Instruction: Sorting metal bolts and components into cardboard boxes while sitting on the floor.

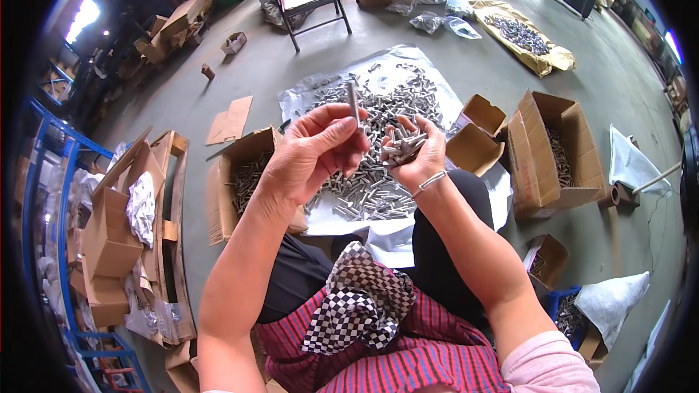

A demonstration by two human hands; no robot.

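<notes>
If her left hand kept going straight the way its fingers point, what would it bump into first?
Most likely the right hand, cupped full of small metal pins. The left hand pinches one pin upright, fingertips aimed at it. Depth is hard to judge; the hands look nearly touching.

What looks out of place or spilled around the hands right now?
Nothing looks spilled by accident. The loose metal pins lie heaped on a white sheet on the floor. The left hand pinches one pin upright; the right hand cups a bundle. A flat cardboard scrap lies stray on the floor.
</notes>
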